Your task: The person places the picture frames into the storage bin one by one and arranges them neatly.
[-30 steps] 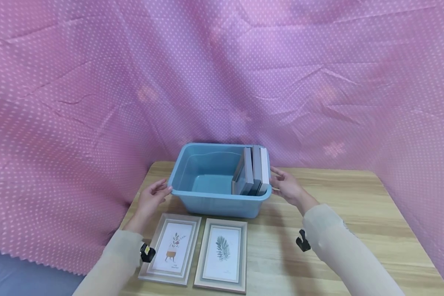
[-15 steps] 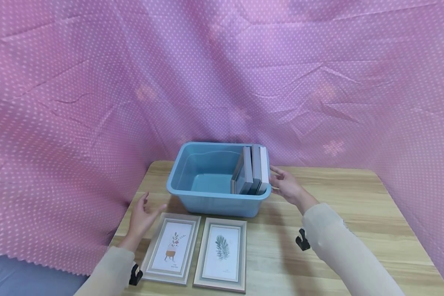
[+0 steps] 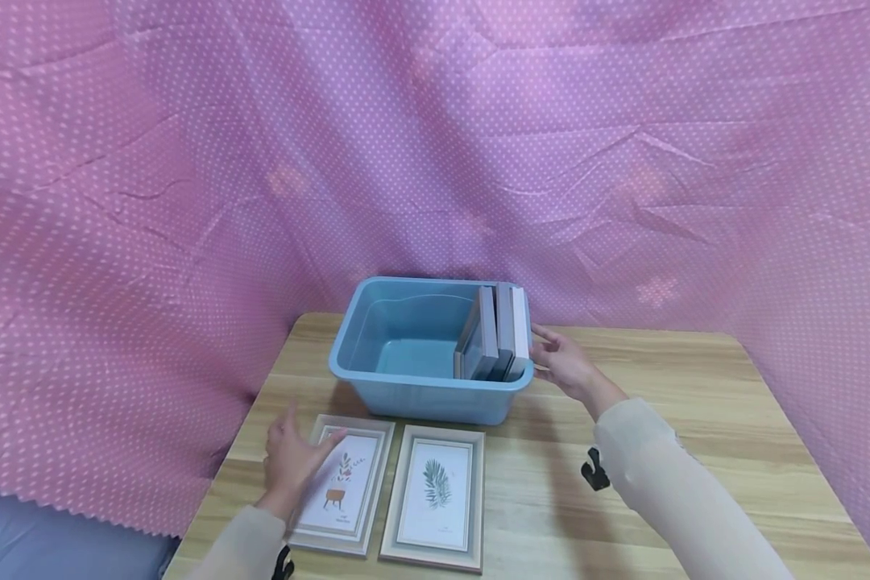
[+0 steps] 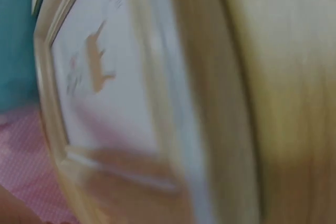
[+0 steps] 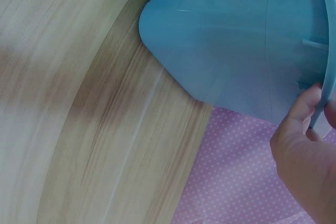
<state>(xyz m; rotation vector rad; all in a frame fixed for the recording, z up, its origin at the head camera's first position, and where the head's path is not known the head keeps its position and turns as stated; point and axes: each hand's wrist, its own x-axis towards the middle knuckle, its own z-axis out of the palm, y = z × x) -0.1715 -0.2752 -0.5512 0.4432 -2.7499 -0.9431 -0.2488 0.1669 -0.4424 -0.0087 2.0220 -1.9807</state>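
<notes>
The rectangular picture frame of pale wood colour, with a printed plant in an orange pot (image 3: pixel 348 493), lay flat on the light wood-grain table (image 3: pixel 667 451), in front of the pale blue plastic basin (image 3: pixel 431 401). From where I stood, its printed side was turned up. The person's left hand (image 3: pixel 290 461) was over its left part and hid some of it. The thumb of this hand stretched to the right above the print, far from the forefinger, which pointed forward, so the space between them was wide. The fingers held nothing; they were a little blurred, and I could not tell if any of them touched the frame.

The right hand (image 3: pixel 567 366) was at the right end of the basin. Its fingers were bent and gripped the rim there, with the rim between the fingertips; this was seen best from the right wrist.

Inside the basin, against its right end, three frames stood side by side on their edges: two grey ones (image 3: pixel 487 334) and, outermost, a white one (image 3: pixel 519 334). A second pale wooden frame, with a green palm leaf print (image 3: pixel 435 498), lay flat just to the right of the potted-plant frame, with a narrow gap between. Behind the table hung a pink cloth with white dots (image 3: pixel 435 161).
</notes>
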